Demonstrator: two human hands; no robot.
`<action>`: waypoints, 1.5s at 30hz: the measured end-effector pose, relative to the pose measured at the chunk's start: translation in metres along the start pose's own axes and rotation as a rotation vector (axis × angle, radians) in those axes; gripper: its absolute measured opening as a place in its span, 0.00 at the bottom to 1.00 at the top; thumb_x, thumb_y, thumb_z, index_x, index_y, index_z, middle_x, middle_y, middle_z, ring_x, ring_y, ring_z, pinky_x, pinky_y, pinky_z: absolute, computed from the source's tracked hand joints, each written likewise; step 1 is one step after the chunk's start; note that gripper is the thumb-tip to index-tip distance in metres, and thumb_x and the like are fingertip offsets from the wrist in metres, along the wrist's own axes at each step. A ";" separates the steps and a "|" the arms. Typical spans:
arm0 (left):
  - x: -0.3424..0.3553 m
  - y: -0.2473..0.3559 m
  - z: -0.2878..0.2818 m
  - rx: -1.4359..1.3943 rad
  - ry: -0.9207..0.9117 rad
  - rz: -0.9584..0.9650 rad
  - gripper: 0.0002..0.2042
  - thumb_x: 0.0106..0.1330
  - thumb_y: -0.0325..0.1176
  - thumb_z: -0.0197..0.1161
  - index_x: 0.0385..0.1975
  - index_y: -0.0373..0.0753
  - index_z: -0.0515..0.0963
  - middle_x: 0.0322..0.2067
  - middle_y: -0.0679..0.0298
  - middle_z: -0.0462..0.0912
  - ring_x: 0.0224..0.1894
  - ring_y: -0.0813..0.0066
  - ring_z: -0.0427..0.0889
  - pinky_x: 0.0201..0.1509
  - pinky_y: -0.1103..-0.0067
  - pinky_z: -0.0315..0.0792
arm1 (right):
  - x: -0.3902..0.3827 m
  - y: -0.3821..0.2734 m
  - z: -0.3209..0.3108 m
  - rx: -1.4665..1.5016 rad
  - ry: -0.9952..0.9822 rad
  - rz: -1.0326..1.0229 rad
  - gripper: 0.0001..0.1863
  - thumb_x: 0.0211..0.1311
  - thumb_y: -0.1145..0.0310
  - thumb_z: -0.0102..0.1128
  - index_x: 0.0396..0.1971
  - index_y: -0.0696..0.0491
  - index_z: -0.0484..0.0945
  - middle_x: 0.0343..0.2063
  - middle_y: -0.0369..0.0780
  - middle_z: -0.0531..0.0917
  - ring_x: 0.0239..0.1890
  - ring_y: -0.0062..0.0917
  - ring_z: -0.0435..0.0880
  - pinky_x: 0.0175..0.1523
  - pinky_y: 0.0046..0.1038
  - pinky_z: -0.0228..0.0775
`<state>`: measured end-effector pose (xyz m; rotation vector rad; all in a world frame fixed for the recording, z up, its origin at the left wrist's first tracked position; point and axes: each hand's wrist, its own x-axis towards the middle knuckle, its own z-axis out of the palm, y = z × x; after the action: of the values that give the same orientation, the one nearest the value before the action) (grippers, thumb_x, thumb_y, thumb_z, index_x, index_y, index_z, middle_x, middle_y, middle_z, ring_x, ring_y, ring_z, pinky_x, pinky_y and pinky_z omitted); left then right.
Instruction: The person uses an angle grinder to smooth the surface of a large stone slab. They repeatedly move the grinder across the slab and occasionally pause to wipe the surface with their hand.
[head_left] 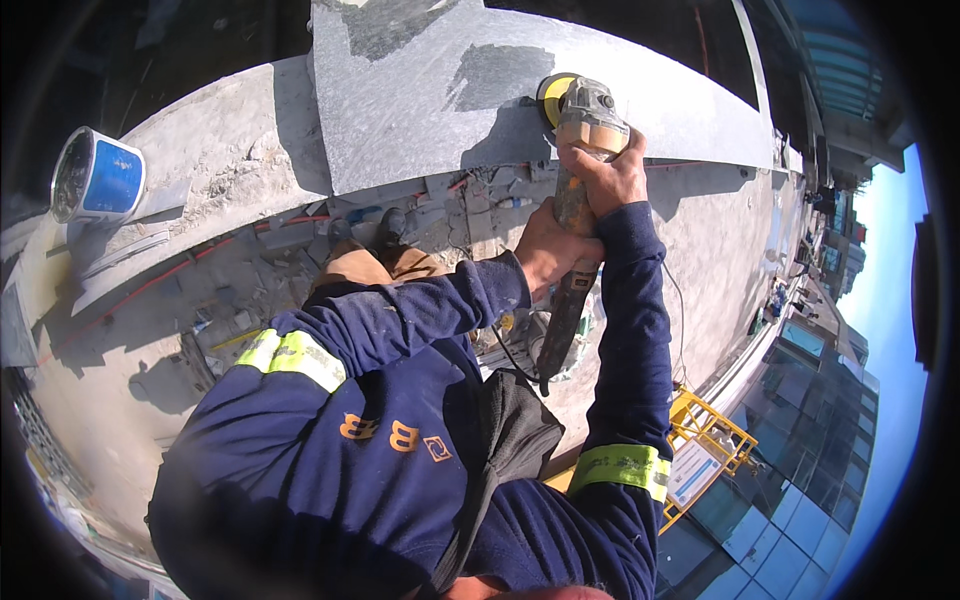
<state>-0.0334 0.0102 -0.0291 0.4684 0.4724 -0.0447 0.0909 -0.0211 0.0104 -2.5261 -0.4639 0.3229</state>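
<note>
Both my hands are closed on an angle grinder (pixel 572 207) with a worn orange-and-dark body, held out in front of me. My right hand (pixel 610 180) wraps round it just behind the gear head. Lower down, my left hand (pixel 550 250) grips the middle of the body. A yellow disc (pixel 556 97) sits at the far end, standing over a pale grey slab (pixel 400 130); whether it touches the surface I cannot tell. Darker grey patches (pixel 500 77) mark that slab, and the grinder's shadow falls across it. The tool's tail hangs down toward my chest.
A white bucket with a blue label (pixel 117 178) stands on the concrete ledge (pixel 235 120) at left. Rubble (pixel 255 275) litters the floor below. A thin cable (pixel 681 310) runs beside my right arm. At lower right is a yellow metal frame (pixel 705 425), with glass-fronted buildings beyond.
</note>
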 end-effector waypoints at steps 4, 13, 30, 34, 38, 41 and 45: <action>-0.003 -0.002 -0.003 -0.022 -0.017 0.039 0.26 0.46 0.17 0.68 0.49 0.34 0.71 0.37 0.62 0.82 0.38 0.69 0.84 0.42 0.72 0.79 | -0.005 -0.003 0.003 -0.035 -0.024 -0.034 0.53 0.37 0.52 0.75 0.62 0.60 0.57 0.46 0.56 0.81 0.48 0.45 0.83 0.55 0.35 0.75; 0.005 0.008 -0.013 0.041 -0.044 -0.028 0.29 0.43 0.19 0.70 0.48 0.33 0.68 0.37 0.61 0.80 0.36 0.69 0.83 0.40 0.74 0.79 | -0.007 -0.015 0.007 -0.034 0.054 0.015 0.54 0.37 0.52 0.75 0.63 0.60 0.55 0.44 0.57 0.81 0.48 0.47 0.83 0.55 0.35 0.75; -0.021 0.043 -0.025 0.285 -0.064 0.198 0.38 0.46 0.20 0.72 0.61 0.34 0.61 0.48 0.59 0.76 0.46 0.67 0.80 0.50 0.73 0.78 | -0.022 -0.047 0.008 0.409 0.006 -0.078 0.62 0.34 0.54 0.77 0.68 0.57 0.45 0.51 0.62 0.75 0.52 0.52 0.79 0.64 0.38 0.70; -0.022 0.039 -0.029 0.251 -0.048 0.207 0.36 0.47 0.22 0.71 0.59 0.35 0.63 0.47 0.59 0.76 0.46 0.68 0.81 0.49 0.73 0.78 | -0.022 -0.052 0.014 0.440 0.008 -0.052 0.60 0.31 0.61 0.76 0.67 0.52 0.48 0.46 0.61 0.79 0.48 0.55 0.81 0.62 0.39 0.71; -0.025 0.036 -0.032 0.182 -0.139 0.229 0.33 0.49 0.21 0.69 0.58 0.35 0.64 0.45 0.60 0.78 0.44 0.68 0.82 0.48 0.73 0.79 | -0.026 -0.055 0.022 0.374 0.005 -0.048 0.58 0.33 0.59 0.74 0.67 0.49 0.49 0.41 0.60 0.81 0.44 0.57 0.82 0.58 0.41 0.73; -0.026 0.036 -0.036 0.194 -0.099 0.148 0.32 0.49 0.21 0.69 0.57 0.35 0.64 0.44 0.59 0.79 0.43 0.67 0.83 0.46 0.73 0.80 | -0.029 -0.047 0.025 0.300 -0.030 -0.066 0.57 0.36 0.56 0.73 0.67 0.51 0.48 0.41 0.61 0.80 0.45 0.55 0.82 0.58 0.39 0.73; -0.024 0.027 -0.036 0.232 -0.110 0.190 0.33 0.46 0.22 0.73 0.54 0.34 0.65 0.44 0.60 0.80 0.43 0.71 0.82 0.47 0.76 0.79 | -0.032 -0.029 0.021 0.328 0.047 -0.089 0.56 0.38 0.55 0.74 0.66 0.55 0.48 0.46 0.59 0.79 0.48 0.51 0.82 0.56 0.38 0.74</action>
<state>-0.0658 0.0487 -0.0353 0.7333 0.3135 0.0583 0.0478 -0.0006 0.0131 -2.1832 -0.4629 0.2802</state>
